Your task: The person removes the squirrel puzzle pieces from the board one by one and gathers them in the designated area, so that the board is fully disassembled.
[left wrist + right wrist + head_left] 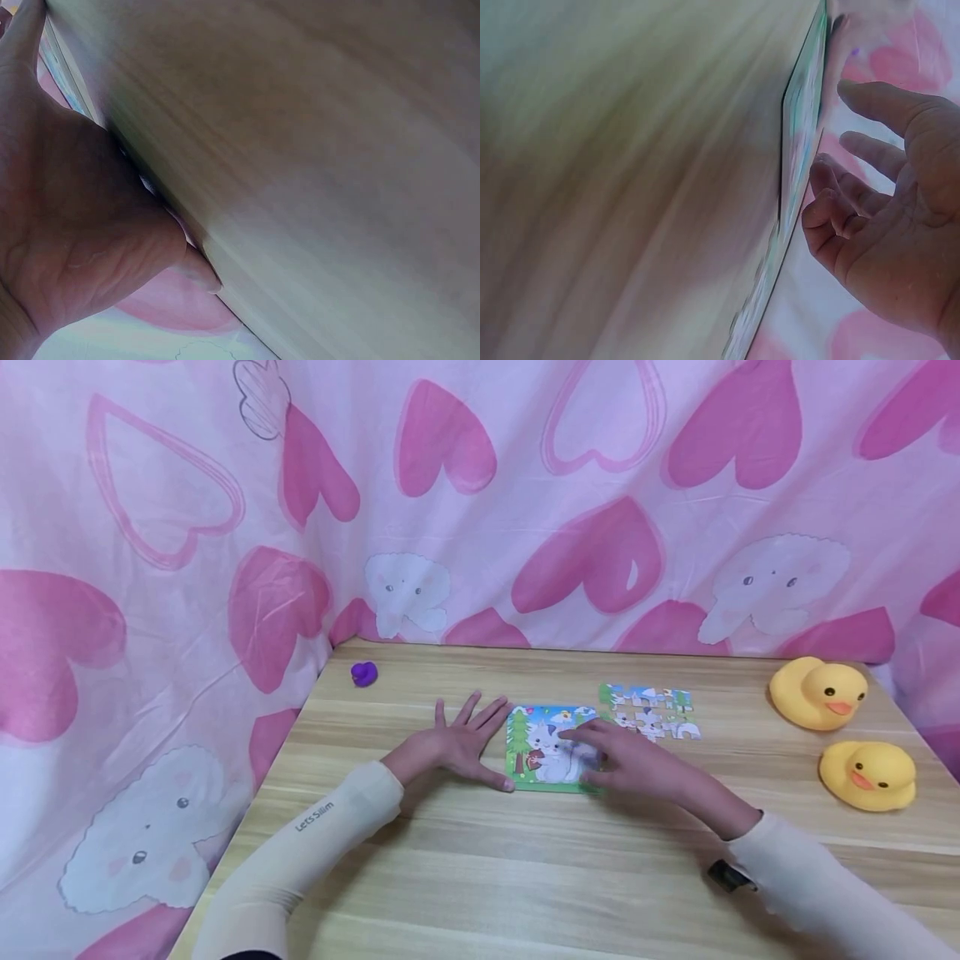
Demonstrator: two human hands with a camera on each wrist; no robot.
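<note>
A square picture board printed with a white squirrel and a green tree lies flat on the wooden table. My left hand rests on the table along the board's left side, fingers spread, with the thumb by its lower left corner. Over the board's right part hovers my right hand, its fingers loosely bent and nothing between them; the right wrist view shows this hand raised off the board. Behind the right hand lie several jigsaw pieces set out in rows, partly hidden by it.
Two yellow rubber ducks sit at the table's right side. A small purple duck stands near the back left corner. Pink heart-printed cloth hangs behind and to the left of the table.
</note>
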